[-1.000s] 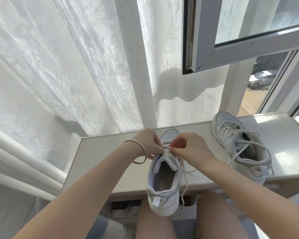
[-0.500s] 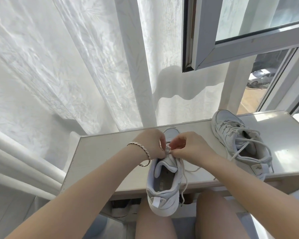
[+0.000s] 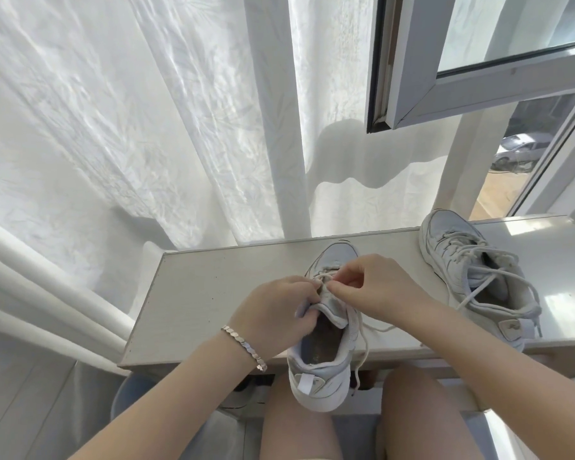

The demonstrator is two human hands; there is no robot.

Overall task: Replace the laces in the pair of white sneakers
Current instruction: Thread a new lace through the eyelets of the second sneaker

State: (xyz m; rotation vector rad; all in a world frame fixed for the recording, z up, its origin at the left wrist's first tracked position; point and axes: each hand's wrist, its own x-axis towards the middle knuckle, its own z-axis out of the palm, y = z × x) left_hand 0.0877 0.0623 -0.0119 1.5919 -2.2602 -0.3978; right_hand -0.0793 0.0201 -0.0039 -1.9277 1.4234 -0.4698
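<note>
A white sneaker (image 3: 322, 370) lies toe-away on the pale table (image 3: 206, 293), its heel hanging over the near edge. My left hand (image 3: 276, 313) grips the sneaker's tongue and left side at the opening. My right hand (image 3: 375, 290) pinches the white lace (image 3: 362, 340) above the tongue, near the upper eyelets. A loose lace end trails down the shoe's right side and off the table edge. The second white sneaker (image 3: 478, 277) rests at the right, laced, with its lace ends lying loose.
White curtains (image 3: 146, 127) hang right behind the table. An open window sash (image 3: 462, 78) juts out above at the upper right. My bare knees (image 3: 299, 426) sit under the near edge. A white radiator pipe (image 3: 30, 277) runs along the left.
My left hand has slid down from the laces onto the tongue and shoe opening. My right hand has lifted slightly with the lace. The view has shifted a little.
</note>
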